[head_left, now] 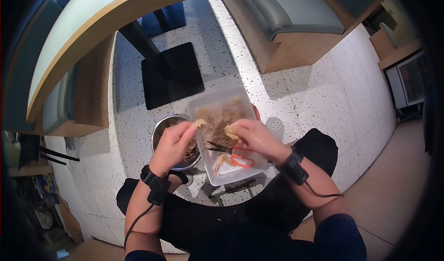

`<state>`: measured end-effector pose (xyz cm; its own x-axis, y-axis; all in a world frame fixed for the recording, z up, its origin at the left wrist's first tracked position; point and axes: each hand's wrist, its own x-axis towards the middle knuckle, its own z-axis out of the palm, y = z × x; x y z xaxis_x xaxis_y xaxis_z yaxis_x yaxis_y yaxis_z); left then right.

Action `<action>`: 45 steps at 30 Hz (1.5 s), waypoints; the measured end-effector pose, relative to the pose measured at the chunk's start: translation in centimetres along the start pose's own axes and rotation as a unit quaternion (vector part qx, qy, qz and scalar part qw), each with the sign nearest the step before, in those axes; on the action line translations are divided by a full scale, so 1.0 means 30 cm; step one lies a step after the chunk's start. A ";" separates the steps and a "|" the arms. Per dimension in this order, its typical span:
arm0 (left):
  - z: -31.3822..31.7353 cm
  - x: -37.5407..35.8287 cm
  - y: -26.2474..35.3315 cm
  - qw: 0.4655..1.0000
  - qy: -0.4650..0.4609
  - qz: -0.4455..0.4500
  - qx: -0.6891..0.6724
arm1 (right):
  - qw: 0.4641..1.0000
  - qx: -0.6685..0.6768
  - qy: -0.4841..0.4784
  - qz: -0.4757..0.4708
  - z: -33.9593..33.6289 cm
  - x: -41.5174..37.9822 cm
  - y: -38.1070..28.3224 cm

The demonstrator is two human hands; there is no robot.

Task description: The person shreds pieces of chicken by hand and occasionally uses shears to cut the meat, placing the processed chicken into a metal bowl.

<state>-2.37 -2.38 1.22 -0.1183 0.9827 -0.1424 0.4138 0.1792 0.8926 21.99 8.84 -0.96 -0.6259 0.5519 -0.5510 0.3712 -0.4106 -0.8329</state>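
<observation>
My left hand pinches a small pale yellowish piece of food above the left side of a translucent white plastic tub. Across from it, my right hand grips a larger pale yellow food piece between thumb and fingers. Scissors with orange handles and dark blades pointing left overlap the tub just below the right hand, the upper loop right at its fingers. Brownish, shredded-looking food fills the tub's far part. Stringy pale pieces lie at its near end.
A round metal bowl with brown pieces stands left of the tub, partly behind my left hand. Beyond are a black table base, a curved tabletop at upper left and a grey bench seat. My knees flank the tub on the speckled floor.
</observation>
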 end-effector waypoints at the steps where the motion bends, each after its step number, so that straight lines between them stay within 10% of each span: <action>1: -0.005 0.003 -0.004 0.999 -0.007 -0.019 -0.027 | 1.000 -0.002 -0.002 -0.001 -0.002 0.003 0.002; 10: 0.016 0.004 0.037 0.950 -0.057 -0.112 -0.286 | 0.956 -0.242 0.125 -0.108 -0.006 0.049 0.050; 22: 0.025 0.005 -0.019 0.965 -0.071 -0.105 -0.228 | 0.862 -0.389 0.182 -0.268 0.055 0.040 0.032; 24: 0.031 0.006 -0.006 0.965 -0.076 -0.111 -0.224 | 0.923 -0.208 0.100 -0.309 0.075 0.009 -0.023; 32: 0.021 0.021 0.021 0.950 -0.148 -0.132 -0.241 | 0.896 -0.283 -0.054 -0.337 0.029 0.021 -0.041; 37: 0.008 0.028 0.032 0.948 -0.101 0.244 0.178 | 0.911 -0.288 -0.148 -0.256 0.011 0.008 -0.021; 45: 0.081 -0.002 0.062 0.933 -0.040 0.269 0.234 | 0.936 -0.216 -0.145 -0.238 0.028 0.000 -0.037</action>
<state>0.62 -1.99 1.85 0.2809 0.9330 0.2248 0.7451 -0.3597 0.5616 21.00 8.69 0.00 -0.9272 0.3525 -0.1266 0.2059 0.1974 -0.9585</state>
